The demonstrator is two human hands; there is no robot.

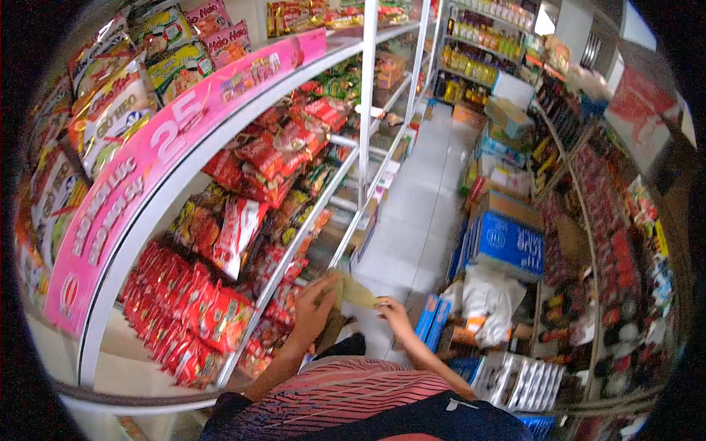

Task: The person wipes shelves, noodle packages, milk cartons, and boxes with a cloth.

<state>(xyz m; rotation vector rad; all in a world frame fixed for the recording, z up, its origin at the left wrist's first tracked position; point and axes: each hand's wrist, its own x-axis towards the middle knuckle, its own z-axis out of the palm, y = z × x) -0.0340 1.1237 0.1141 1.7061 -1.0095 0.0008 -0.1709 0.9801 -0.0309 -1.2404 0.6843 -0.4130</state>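
Observation:
A yellow-green cloth (356, 292) stretches between my two hands, low in front of my body. My left hand (315, 303) is closed on its left end, close to the metal shelf frame. Its right end is pinched by the fingers of my right hand (391, 312), above the aisle floor. To the left, shelves hold rows of red noodle packets (198, 294) and a red-and-white packet (239, 234).
A pink promotional strip (184, 132) runs along the upper left shelf, with more noodle packets (110, 110) above. White uprights (368, 110) stand beside the tiled aisle (412, 198). On the right are blue boxes (507, 242), a white bag (489, 305) and stocked shelves (603, 220).

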